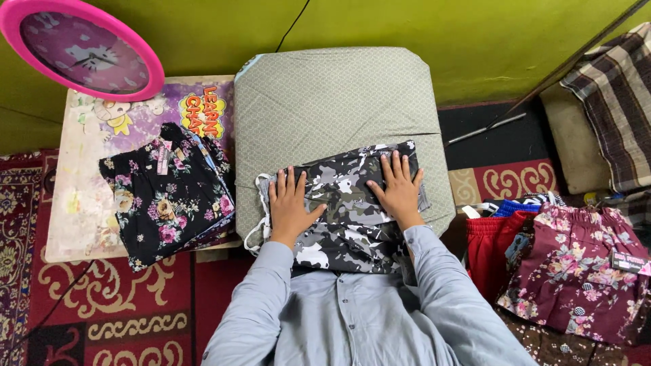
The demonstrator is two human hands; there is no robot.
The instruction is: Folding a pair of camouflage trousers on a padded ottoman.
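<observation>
Both hands flat, fingers spread, holding nothing: left hand [289,207], right hand [399,188] pressed camouflage garment [349,217] at near edge of grey padded board [332,95]. Red patterned carpet [102,305] beneath, green wall [407,27] behind.

Head camera, steeply down, close overhead.

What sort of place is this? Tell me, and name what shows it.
Probably a room in a home, with work done on the floor: a patterned red carpet, a pink wall clock leaning on the green wall, and a striped cushion beside piles of folded clothes.
</observation>
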